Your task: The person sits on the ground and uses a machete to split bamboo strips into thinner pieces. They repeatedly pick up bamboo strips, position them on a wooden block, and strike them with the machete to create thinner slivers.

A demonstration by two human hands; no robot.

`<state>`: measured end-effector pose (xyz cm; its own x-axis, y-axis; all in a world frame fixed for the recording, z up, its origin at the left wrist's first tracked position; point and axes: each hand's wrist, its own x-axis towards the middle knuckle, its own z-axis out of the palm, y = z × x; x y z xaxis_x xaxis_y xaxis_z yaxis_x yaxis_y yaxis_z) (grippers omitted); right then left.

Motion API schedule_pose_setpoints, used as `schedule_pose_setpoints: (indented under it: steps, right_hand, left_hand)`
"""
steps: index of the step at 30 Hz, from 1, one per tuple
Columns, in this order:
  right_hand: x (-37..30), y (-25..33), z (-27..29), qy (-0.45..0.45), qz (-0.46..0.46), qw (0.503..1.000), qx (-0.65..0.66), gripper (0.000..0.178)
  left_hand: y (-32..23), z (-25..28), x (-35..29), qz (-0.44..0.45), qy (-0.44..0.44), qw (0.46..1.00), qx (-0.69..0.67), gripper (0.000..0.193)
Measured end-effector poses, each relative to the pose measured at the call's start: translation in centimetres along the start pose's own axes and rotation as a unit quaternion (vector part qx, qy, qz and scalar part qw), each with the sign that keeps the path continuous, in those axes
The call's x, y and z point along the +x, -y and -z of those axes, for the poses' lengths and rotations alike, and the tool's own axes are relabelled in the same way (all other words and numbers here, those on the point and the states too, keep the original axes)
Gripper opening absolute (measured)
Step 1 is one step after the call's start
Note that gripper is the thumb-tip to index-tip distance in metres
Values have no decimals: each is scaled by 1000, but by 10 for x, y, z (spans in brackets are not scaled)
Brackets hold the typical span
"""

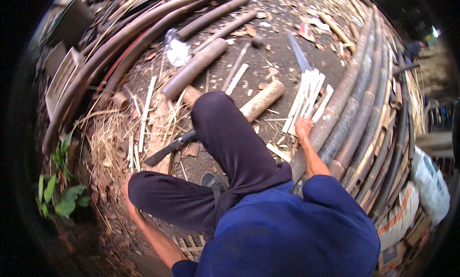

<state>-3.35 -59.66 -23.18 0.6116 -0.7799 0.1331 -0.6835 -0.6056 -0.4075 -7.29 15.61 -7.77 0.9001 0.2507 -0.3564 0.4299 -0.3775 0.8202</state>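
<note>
My right hand (304,127) is at the near end of a pale split bamboo strip (324,102), its fingers closed on that end. Beside it several more bamboo strips (304,96) lie in a loose bundle on the ground, with a saw blade (299,54) sticking out past their far end. My left hand (129,193) rests along the outer side of my bent left knee, which hides most of its fingers. Ahead of that knee, a dark-bladed machete (165,150) with a black handle lies across a flat wooden piece (160,128).
Long bamboo poles (354,85) run along the right, and more curved poles (115,35) along the left. Cut bamboo sections (195,68) and a shorter piece (262,101) lie ahead. Shavings (110,138) cover the left ground. White sacks (429,181) stand at the right; a green plant (67,200) grows left.
</note>
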Motion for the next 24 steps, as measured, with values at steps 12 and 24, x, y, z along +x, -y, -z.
schedule_pose_setpoints:
  steps: [12, 24]
  right_hand:
    - [-122, 410, 136, 346, 369, 782, 365, 23]
    - [-215, 308, -101, 360, 684, 634, -42, 54]
  left_hand:
    - [52, -52, 7, -5, -221, 969, 109, 34]
    - [151, -21, 23, 281, -213, 895, 274, 30]
